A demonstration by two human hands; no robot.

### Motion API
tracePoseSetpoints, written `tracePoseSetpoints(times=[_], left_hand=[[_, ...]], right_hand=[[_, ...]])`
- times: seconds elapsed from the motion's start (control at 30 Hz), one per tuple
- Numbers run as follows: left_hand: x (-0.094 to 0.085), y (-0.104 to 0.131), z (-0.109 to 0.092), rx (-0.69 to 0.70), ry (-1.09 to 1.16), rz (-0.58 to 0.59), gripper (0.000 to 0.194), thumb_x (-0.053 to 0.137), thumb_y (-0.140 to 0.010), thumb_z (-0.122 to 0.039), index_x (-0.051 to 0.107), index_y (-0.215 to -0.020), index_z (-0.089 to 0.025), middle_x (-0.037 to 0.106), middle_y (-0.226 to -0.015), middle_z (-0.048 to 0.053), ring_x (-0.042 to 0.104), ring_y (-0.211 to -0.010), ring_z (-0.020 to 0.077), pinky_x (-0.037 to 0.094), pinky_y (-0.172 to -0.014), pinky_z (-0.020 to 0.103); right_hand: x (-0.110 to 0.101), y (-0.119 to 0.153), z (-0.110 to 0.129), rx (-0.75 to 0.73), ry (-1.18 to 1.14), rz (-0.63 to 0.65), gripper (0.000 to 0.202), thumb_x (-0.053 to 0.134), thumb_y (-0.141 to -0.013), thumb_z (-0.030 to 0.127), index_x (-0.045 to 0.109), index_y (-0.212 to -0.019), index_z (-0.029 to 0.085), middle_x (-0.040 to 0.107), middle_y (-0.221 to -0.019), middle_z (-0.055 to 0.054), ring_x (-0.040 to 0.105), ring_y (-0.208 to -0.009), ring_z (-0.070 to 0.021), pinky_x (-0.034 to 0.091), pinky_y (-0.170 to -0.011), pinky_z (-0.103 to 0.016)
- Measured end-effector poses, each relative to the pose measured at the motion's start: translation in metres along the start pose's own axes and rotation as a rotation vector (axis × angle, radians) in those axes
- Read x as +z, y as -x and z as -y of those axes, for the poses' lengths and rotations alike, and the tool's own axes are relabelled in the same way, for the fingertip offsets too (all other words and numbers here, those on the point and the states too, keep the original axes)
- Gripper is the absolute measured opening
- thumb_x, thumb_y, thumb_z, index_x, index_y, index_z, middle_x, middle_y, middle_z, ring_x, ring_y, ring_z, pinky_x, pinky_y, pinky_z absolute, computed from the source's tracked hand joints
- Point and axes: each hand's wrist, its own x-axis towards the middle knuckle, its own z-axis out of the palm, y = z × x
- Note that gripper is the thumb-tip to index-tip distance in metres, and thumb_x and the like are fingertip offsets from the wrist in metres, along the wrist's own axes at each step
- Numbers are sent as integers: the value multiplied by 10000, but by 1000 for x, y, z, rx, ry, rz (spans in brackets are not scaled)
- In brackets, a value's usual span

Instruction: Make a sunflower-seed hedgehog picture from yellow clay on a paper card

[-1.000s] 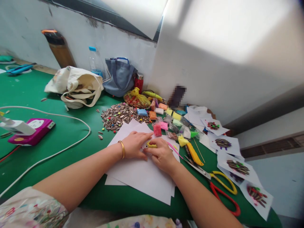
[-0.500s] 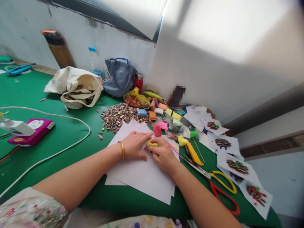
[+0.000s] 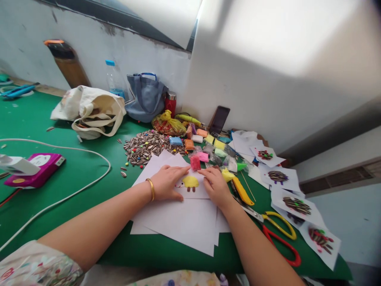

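Note:
Between my hands lies a small white sheet (image 3: 200, 193) bearing a yellow clay animal shape (image 3: 190, 181) with brown feet and a pointed snout. My left hand (image 3: 169, 182) rests on the paper left of the figure, fingers stretched and thumb apart, holding nothing. On the right side of the same sheet is my right hand (image 3: 216, 186), its index finger extended toward a red clay packet (image 3: 195, 163) and the other fingers partly bent. Nothing shows in its grasp. Larger white sheets (image 3: 181, 222) lie stacked beneath.
Behind the paper are a heap of striped sunflower seeds (image 3: 149, 147) and several coloured clay packets (image 3: 203, 156). To the right are a yellow cutter (image 3: 242, 190), scissors (image 3: 281, 230) and seed-covered cards (image 3: 297, 207). A white cable (image 3: 80, 188) and a purple adapter (image 3: 35, 169) lie left.
My right hand has moved right, off the yellow clay shape, and the whole figure now shows. My left hand stays on the paper. The view has shifted slightly.

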Motion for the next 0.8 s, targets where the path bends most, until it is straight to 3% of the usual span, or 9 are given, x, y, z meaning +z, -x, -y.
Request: tracePoseSetpoints(times=[0.3,0.57,0.8], left_hand=[[-4,-1,-5,-1,-32,-18,1042,771,-620,-545,253,-1483,-278,480,-1433,116,431,-1306,333,282,-1038,459],[-4,-1,-2,11,-62,-12,1062,783,-596,-576,268,-1474,-269,493,-1423,101,432,-1305,310,289,-1041,442],[-4,-2,0,7,-61,-16,1076,787,-590,-582,263,-1476,-268,486,-1431,105,435,-1301,313,290,-1042,437]], right_hand=[[-1,3,-4,39,173,137,319,561,-874,200,658,-1178,224,610,-1023,-97,528,-969,-245,462,-880,-415],[-9,6,8,-37,217,165,317,593,-793,99,730,-1013,281,592,-1027,-66,504,-973,-232,412,-871,-403],[-20,7,18,-75,260,261,329,618,-777,99,717,-1020,298,595,-1070,-61,487,-1016,-241,367,-902,-420]])
